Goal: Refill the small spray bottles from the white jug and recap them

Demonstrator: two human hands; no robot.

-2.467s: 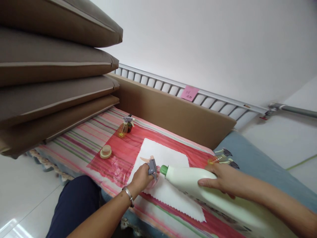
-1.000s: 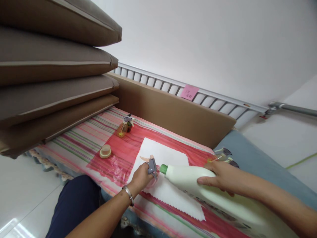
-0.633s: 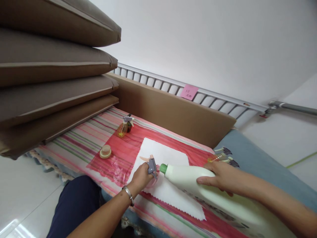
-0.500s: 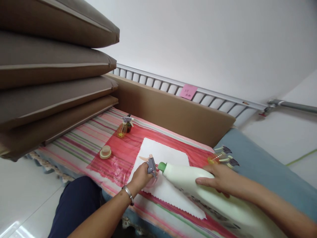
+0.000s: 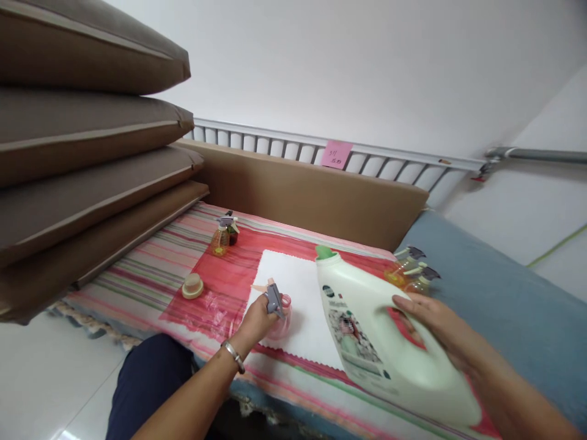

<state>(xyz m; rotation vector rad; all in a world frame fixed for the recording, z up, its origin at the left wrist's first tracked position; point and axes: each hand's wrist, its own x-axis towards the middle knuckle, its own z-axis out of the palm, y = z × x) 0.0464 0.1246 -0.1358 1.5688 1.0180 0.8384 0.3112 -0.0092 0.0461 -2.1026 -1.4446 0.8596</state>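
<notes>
The right hand [image 5: 435,324] grips the big white bottle [image 5: 380,342], tilted up. The left hand [image 5: 257,315] is closed around a small pink bottle [image 5: 279,318].

large jugs [image 5: 380,330]: 1 | spray bottles [image 5: 220,235]: about 5 | round lids [image 5: 192,286]: 1 | cushions [image 5: 87,153]: 4

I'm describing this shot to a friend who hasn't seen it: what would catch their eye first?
First the big white detergent jug with a green cap, tilted up in the right hand at lower right over the striped cloth. Beside it, the left hand grips a small pink spray bottle standing on a white cloth. On the left, a stack of brown cushions looms.
</notes>
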